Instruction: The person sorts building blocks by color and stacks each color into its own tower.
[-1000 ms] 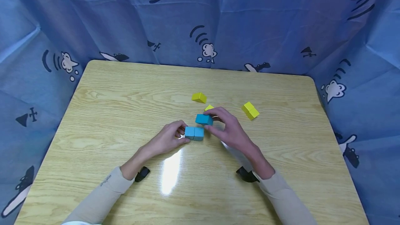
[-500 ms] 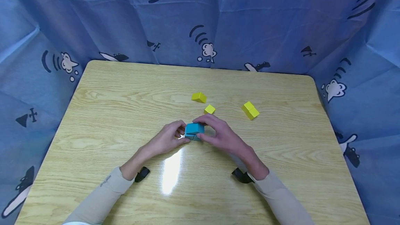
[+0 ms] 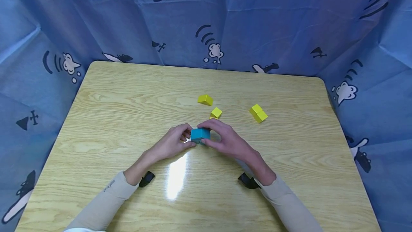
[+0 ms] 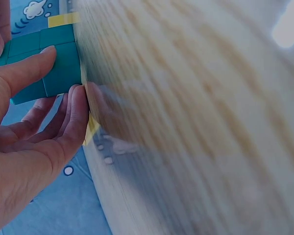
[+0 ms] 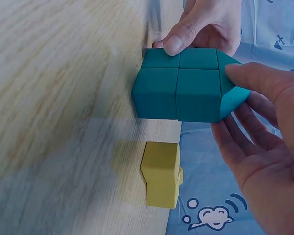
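A stack of teal-blue blocks (image 5: 157, 94) stands on the table between both hands, two rows high and two wide in the right wrist view. On its top sits a blue block with sloping sides (image 5: 233, 100), which the thumb and fingers of my right hand (image 3: 226, 139) pinch. In the head view this top block (image 3: 199, 133) hides most of the stack. My left hand (image 3: 173, 141) holds the lower blocks from the left, its thumb on the near face in the left wrist view and its fingers behind, low by the table.
Yellow blocks lie beyond the hands: a sloped one (image 3: 205, 100) at the back, another (image 3: 216, 112) just behind the right hand, and a joined pair (image 3: 258, 113) to the right. A blue patterned curtain (image 3: 180, 20) surrounds the wooden table (image 3: 128, 92).
My right hand has carried the blue sloped block left and toward me, and set it on top of the stack. The left hand has stayed at the stack's left side.
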`<state>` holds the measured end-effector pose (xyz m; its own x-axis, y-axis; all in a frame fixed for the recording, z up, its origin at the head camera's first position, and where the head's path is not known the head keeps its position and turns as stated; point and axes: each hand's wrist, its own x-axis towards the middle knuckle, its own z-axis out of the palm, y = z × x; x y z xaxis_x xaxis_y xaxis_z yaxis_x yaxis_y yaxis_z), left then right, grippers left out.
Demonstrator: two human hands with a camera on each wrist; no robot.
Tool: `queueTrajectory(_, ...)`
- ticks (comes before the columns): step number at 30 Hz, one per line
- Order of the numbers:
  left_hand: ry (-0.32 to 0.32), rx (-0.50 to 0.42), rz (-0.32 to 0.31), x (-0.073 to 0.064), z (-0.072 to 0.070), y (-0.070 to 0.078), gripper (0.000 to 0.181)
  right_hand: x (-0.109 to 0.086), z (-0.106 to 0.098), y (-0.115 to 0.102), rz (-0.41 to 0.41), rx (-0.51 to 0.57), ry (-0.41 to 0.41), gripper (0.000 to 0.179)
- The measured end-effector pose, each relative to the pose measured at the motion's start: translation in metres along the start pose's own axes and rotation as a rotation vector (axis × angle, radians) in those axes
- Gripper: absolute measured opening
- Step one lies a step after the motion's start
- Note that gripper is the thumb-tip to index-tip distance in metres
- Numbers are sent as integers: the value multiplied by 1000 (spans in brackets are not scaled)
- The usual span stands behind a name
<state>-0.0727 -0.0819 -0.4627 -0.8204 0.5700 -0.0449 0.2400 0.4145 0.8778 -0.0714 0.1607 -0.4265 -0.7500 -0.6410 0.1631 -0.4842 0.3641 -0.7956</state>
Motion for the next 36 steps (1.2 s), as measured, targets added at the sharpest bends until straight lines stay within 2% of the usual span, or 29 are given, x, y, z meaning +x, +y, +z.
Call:
queueTrajectory(8,-2,5,13,0,0,1,29,0,0,1,23,-19,-6,49)
queueTrajectory(13,3,1,18,1,0,1,29,-4,-3,2,86,-35,-17,59)
queueTrajectory(19,-1,4,14,0,-1,1,29,-7,-2,5,153,-87,-71,60)
queueTrajectory(29,3,10,6,-1,0,0,30,-10,3,8,100,-173,-49,54)
queueTrajectory(36,-3,14,13,0,0,0,29,-11,3,7,93,-132,-31,47)
